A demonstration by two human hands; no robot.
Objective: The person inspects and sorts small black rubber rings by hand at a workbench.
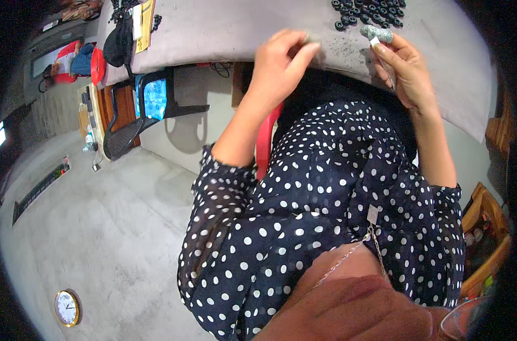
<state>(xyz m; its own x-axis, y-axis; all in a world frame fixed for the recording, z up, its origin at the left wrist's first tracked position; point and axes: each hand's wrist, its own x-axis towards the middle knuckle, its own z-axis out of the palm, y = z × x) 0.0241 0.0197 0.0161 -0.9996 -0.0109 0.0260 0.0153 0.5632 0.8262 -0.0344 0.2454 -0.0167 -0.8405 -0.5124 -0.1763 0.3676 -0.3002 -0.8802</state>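
Pinching slim whitish item (375,41) in right hand (409,74), 2 o'clock. Curling left hand (278,59) at 12 o'clock, thumb near forefinger; too blurred to tell whether gripping anything. Beyond, at 1 o'clock on surface (213,28): clustered black round parts (374,8).

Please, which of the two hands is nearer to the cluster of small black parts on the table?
Right. The right hand is just on the near side of the cluster of small black parts; the left hand is farther away, off to its left.
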